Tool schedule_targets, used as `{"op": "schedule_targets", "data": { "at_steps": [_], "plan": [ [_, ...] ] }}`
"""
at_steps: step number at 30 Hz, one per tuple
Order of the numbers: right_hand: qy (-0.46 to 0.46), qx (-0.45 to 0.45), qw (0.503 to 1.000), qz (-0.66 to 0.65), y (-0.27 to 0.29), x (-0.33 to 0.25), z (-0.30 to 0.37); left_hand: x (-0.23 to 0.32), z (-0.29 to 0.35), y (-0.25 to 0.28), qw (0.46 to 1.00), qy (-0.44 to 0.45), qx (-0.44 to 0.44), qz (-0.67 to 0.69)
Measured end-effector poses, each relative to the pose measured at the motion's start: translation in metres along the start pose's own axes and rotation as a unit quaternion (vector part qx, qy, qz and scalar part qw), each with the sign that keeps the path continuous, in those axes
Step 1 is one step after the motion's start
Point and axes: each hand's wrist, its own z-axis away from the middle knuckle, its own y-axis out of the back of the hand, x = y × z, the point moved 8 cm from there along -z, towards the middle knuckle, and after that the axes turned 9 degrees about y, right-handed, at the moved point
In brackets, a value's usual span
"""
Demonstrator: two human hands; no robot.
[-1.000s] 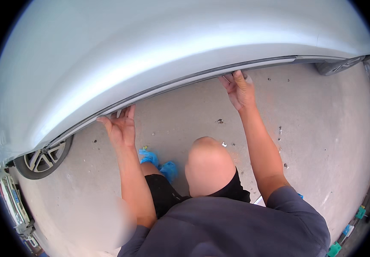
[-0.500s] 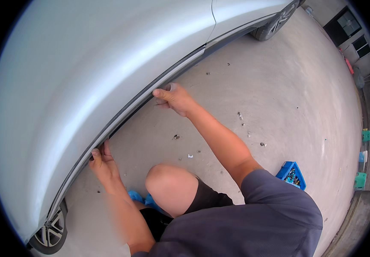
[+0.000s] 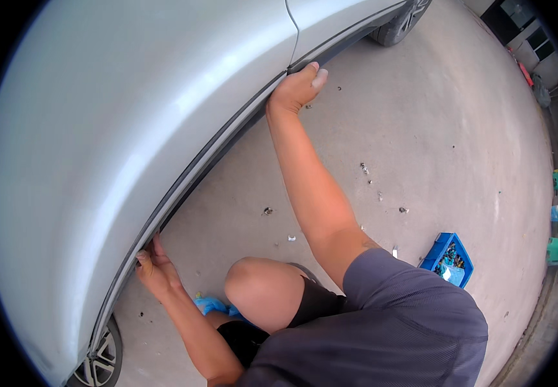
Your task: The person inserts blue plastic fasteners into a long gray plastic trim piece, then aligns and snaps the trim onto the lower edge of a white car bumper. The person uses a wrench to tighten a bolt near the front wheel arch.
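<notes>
In the head view, the silver side of a car (image 3: 150, 109) fills the left. A long trim strip (image 3: 225, 138) follows its lower edge, with dark gaps along both sides. My left hand (image 3: 158, 271) pinches the strip's near part, thumb on the outer face and fingers behind. Farther along, at the seam between the panels, my right hand (image 3: 297, 88) has its palm against the strip's far end. Its fingers curl there, partly out of sight. How firmly the strip sits on the car I cannot tell.
Small loose pieces, such as a white clip (image 3: 291, 238), lie scattered over the concrete floor (image 3: 414, 122). To my right a blue bin (image 3: 468, 274) holds many small parts. Beside my bent knee (image 3: 269, 290) lies blue plastic (image 3: 211, 305). Wheels show at both car ends.
My right hand has slid away from me along the strip to the panel seam and turned over. My left hand still grips the near part. The view has shifted a little.
</notes>
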Motion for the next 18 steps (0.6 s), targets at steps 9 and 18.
{"op": "schedule_targets", "data": {
  "at_steps": [9, 18],
  "plan": [
    [-0.322, -0.08, 0.94, 0.077, 0.15, 0.039, 0.048, 0.006, 0.002, 0.012, 1.0, -0.006, 0.016, 0.016],
    [-0.519, -0.016, 0.85, -0.081, 0.037, 0.04, 0.213, 0.008, 0.007, 0.007, 0.991, 0.004, 0.093, 0.099]
  ]
}}
